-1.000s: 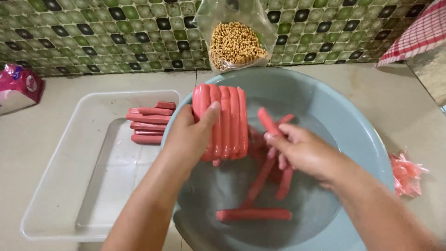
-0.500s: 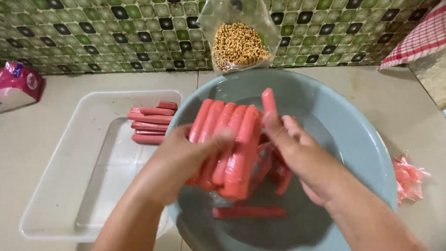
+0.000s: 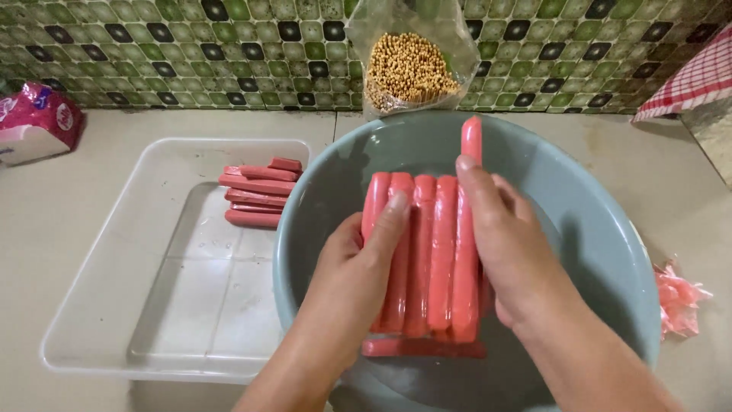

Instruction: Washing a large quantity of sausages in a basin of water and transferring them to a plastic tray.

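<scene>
Over a wide grey-blue basin [image 3: 602, 252], both hands hold a row of several pink sausages [image 3: 427, 252] side by side. My left hand [image 3: 354, 267] grips the row from its left side, thumb lying along the leftmost sausage. My right hand [image 3: 511, 252] presses on the right side, its thumb on a sausage that sticks up higher than the rest. One more sausage [image 3: 423, 349] lies loose in the basin bottom under the bundle.
A clear plastic tray [image 3: 99, 305] sits left of the basin with several sausages [image 3: 255, 192] stacked at its far right corner. A bag of yellow beans [image 3: 408, 72] leans on the tiled wall. A pink packet [image 3: 34, 122] lies far left, pink plastic scraps [image 3: 679, 297] far right.
My right hand has brought its single sausage onto the right side of the bundle, and the tilted row has been straightened upright between both hands.
</scene>
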